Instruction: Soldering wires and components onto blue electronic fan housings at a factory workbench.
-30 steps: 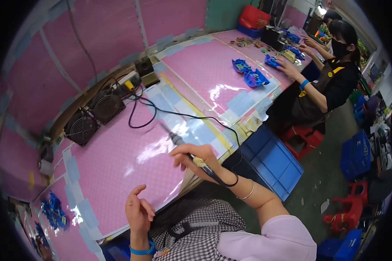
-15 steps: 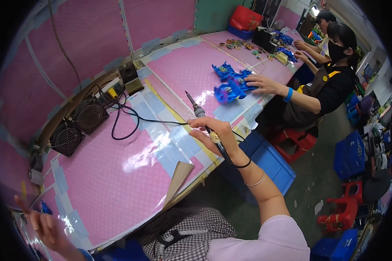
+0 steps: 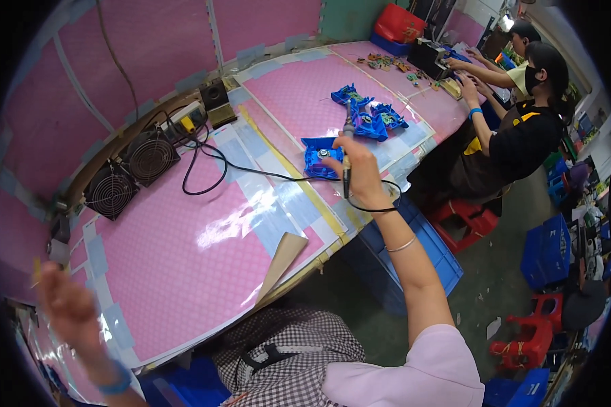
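Note:
My right hand [image 3: 361,173] is closed round a soldering iron [image 3: 347,163], whose tip end points toward the far side of the table. One fingertip of that hand reaches the right edge of a blue plastic housing [image 3: 319,152] with a small round metal part in it; whether it grips the housing I cannot tell. Just beyond lie several more blue plastic housings [image 3: 370,125], some with green circuit boards. Over the table's left end my left hand [image 3: 68,305] is raised and smeared by motion, with a blue band at its wrist. Nothing shows clearly in its fingers.
The iron's black cable [image 3: 268,175] crosses the pink table [image 3: 176,271]. Two round-grilled fans [image 3: 112,192] and a soldering stand [image 3: 217,105] line the back. A brown paper piece [image 3: 282,261] lies at the front edge. Co-workers sit at right; a blue crate [image 3: 414,251] stands below.
My right hand and the iron have moved up and right to the blue housings. My left hand has risen. The near co-worker's hand has withdrawn from the housings, which now lie apart.

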Action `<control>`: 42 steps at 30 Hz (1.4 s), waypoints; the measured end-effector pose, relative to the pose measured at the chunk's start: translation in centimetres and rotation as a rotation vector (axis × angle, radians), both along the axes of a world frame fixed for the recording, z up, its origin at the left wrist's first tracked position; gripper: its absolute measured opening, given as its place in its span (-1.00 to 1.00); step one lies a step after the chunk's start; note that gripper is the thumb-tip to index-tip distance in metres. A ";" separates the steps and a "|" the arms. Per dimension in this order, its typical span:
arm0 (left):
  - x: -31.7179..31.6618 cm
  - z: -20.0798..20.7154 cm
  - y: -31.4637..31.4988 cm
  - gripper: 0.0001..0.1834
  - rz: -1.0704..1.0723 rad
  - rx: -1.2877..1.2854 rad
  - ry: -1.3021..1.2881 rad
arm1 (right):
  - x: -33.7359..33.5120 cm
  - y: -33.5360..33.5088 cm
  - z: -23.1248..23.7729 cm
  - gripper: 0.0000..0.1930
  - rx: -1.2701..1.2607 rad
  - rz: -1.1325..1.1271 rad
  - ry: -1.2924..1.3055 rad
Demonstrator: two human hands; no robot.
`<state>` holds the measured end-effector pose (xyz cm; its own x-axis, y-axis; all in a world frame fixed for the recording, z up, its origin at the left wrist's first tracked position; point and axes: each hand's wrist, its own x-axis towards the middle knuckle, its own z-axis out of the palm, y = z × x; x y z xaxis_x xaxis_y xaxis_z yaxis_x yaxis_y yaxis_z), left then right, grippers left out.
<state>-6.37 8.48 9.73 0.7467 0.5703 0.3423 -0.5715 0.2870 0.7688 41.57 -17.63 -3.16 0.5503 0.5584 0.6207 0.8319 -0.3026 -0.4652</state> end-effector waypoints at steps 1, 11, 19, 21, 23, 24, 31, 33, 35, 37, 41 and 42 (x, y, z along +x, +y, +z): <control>4.0 -2.3 -1.1 -0.78 -0.009 0.026 0.120 | 0.0 -0.3 -0.6 -0.64 -0.011 -0.015 -0.009; 20.3 -7.7 -8.1 -0.82 0.683 1.093 0.578 | -7.1 4.7 -0.4 -0.66 0.260 0.414 0.131; 17.3 -12.4 -6.0 -0.76 0.622 1.202 1.008 | 4.8 5.3 3.3 -0.78 0.324 -0.082 0.013; 16.9 -13.0 -6.0 -0.77 0.605 1.153 1.035 | 11.6 5.1 2.5 -0.70 0.172 -0.278 -0.017; 16.1 -13.4 -5.8 -0.77 0.600 1.100 1.054 | 16.1 4.9 2.3 -0.56 -0.036 -0.364 -0.033; 15.1 -13.5 -5.5 -0.78 0.623 1.034 1.096 | 16.9 5.5 2.2 -0.50 -0.171 -0.409 -0.021; 7.9 -14.8 -2.2 -0.88 0.659 0.316 0.970 | 21.6 5.3 0.4 -0.36 -0.513 -0.425 0.182; 6.1 -14.8 -1.9 -0.91 0.617 0.279 0.963 | 20.5 6.7 -0.2 -0.41 -0.449 -0.407 0.089; 4.3 -14.9 -2.0 -0.91 0.424 -0.360 0.888 | 15.2 9.4 2.4 -0.45 -0.457 -0.258 0.063; 5.2 -15.3 -1.1 -0.89 0.381 -0.489 0.873 | 11.9 10.2 1.8 -0.52 -0.213 -0.075 -0.128; 5.2 -14.9 -4.4 -0.86 0.412 -0.600 0.784 | -3.9 10.2 4.4 -0.55 -0.050 0.373 -0.010; 5.2 -14.9 -4.9 -0.89 0.303 -0.409 0.680 | -6.4 9.1 4.5 -0.55 -0.002 0.449 0.034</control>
<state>-1.19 3.59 -5.18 0.5103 0.7601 -0.4022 -0.1199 0.5260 0.8420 35.20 -8.51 1.34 0.2738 0.7474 0.6053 0.8650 0.0838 -0.4947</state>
